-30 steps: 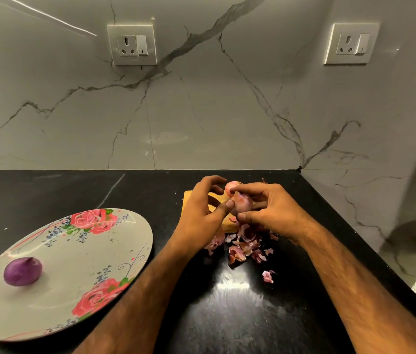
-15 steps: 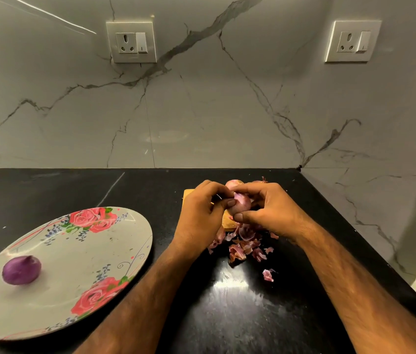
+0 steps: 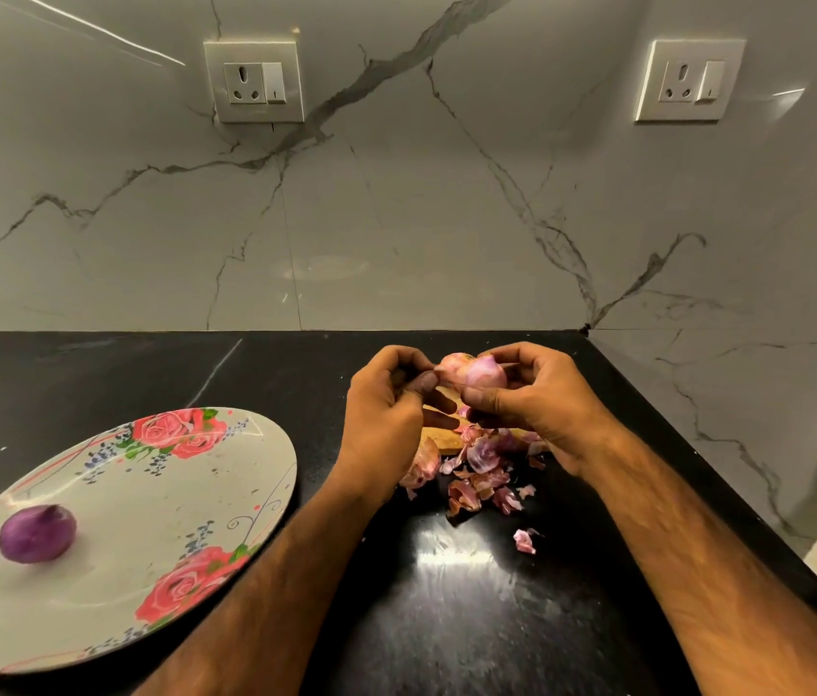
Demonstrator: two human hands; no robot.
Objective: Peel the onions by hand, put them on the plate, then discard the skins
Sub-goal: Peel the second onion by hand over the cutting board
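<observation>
Nearest the camera, two bare forearms reach out over the black counter, which shows a bright glare patch between them. One stray skin scrap lies alone on the counter, nearer than the fingers and just below the right ones.

Well to the left of the left fingers, and nearer, a rose-patterned plate sits on the counter. A peeled onion, purple and smooth, rests on the plate's left part, well apart from both hands.

Directly beneath the fingers a heap of skins lies on the counter, pink and brown, some of it hidden by the left wrist.

Above the heap the two hands meet. The left hand is curled, its thumb and forefinger pinching the pale skin at the onion's left end. The right hand wraps the onion from the right, thumb below and fingers over the top, holding it clear of the counter. The onion is half pale skin and half bare purple.

Just under and behind the fingers a small tan board shows on the counter, mostly covered by the hands and skins.

Beyond the fingers the counter ends at a veined marble wall. Two sockets are set high on it, one above and left of the fingers, the other above and right.
</observation>
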